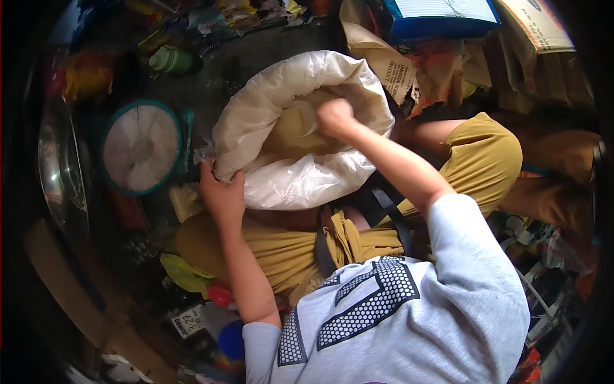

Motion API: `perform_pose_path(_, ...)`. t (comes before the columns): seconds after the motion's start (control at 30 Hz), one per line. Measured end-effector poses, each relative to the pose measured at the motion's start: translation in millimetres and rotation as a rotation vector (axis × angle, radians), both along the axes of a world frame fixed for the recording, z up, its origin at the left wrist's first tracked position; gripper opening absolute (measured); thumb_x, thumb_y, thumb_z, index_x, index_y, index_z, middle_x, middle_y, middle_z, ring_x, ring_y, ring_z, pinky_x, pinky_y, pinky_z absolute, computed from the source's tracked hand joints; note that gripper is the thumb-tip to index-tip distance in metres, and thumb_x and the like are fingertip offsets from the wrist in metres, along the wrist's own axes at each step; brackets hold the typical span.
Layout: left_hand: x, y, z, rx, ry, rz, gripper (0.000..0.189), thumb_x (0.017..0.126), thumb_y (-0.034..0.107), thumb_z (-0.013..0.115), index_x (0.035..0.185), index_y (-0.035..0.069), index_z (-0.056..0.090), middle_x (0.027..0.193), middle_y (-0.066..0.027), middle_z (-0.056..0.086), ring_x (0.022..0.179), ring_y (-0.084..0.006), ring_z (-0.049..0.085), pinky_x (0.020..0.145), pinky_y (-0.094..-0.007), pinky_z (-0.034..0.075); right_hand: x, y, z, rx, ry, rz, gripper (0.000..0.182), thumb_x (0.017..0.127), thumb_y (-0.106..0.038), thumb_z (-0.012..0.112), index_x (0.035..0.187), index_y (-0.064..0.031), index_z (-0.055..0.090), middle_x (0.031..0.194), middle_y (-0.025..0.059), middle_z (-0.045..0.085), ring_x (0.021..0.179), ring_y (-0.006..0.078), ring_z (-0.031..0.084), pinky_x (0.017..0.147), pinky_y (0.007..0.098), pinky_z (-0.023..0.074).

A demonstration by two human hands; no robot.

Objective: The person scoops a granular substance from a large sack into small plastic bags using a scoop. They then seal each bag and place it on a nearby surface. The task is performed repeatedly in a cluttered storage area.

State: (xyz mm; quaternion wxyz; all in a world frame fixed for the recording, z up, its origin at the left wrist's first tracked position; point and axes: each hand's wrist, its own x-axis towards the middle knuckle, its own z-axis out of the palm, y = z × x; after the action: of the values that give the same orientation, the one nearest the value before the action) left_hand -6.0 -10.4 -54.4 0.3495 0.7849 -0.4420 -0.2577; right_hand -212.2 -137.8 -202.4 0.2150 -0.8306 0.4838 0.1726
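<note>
A white woven plastic sack (pixel 307 185) stands before me between my legs, its rim rolled down. Pale yellowish powder or grain lies inside, with a light-coloured scoop or cup (pixel 307 117) partly showing in it. My right hand (pixel 336 117) is curled inside the mouth of the sack, beside the scoop; whether its fingers hold it cannot be told. My left hand (pixel 223 192) grips the rolled rim at the sack's near left edge, thumb and fingers around the fold.
Left of the sack stand a round teal-rimmed container (pixel 141 146) with whitish contents, a teal handled utensil (pixel 186 141), a green bottle (pixel 170 61) and a large shiny metal basin (pixel 62 165). A blue box (pixel 441 26) and torn paper sacks (pixel 383 62) lie at the upper right.
</note>
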Motion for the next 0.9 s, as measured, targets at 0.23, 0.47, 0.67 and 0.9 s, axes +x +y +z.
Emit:
perform_pose_path(0.23,-1.1,5.0,6.5,0.127,-0.100,0.017,0.042,0.067,0.000,0.063,0.107,-0.004,0.051,0.097,-0.0172,0.060,0.092,-0.0252,0.058,0.084,-0.0333,0.043,20.1,-0.1,-43.6,-0.066,-0.147,-0.057,0.018,0.078,-0.018,0.060,0.093,-0.0125,0.069,0.091,0.0073,0.068,0.079,0.0231,0.068,0.059,0.0353,0.0537)
perform_pose_path(0.47,-12.2,0.9,4.5,0.106,-0.249,-0.158,0.052,0.074,0.009,0.069,0.120,-0.002,0.048,0.105,-0.0177,0.059,0.094,-0.0253,0.057,0.086,-0.0330,0.043,44.7,27.5,-99.5,0.083,-0.076,-0.136,0.025,0.073,-0.025,0.067,0.095,-0.0127,0.068,0.094,0.0090,0.067,0.088,0.0231,0.066,0.071,0.0394,0.0523)
perform_pose_path(0.67,55.8,57.8,60.5,0.148,-0.088,-0.024,0.036,0.086,0.004,0.057,0.122,-0.002,0.054,0.116,-0.0143,0.059,0.100,-0.0205,0.058,0.086,-0.0311,0.045,-19.8,-3.8,39.9,0.120,-0.169,-0.018,0.020,0.064,-0.014,0.069,0.082,-0.0062,0.068,0.084,0.0134,0.067,0.081,0.0296,0.066,0.065,0.0377,0.0530)
perform_pose_path(0.9,69.4,83.0,73.0,-0.314,-0.147,0.139,0.033,0.086,-0.006,0.049,0.117,-0.003,0.058,0.130,-0.0119,0.053,0.102,-0.0173,0.058,0.078,-0.0260,0.047,-72.4,18.8,86.4,0.091,-0.259,-0.115,0.041,0.063,-0.018,0.068,0.104,-0.0122,0.066,0.097,0.0135,0.066,0.091,0.0303,0.064,0.078,0.0403,0.0515)
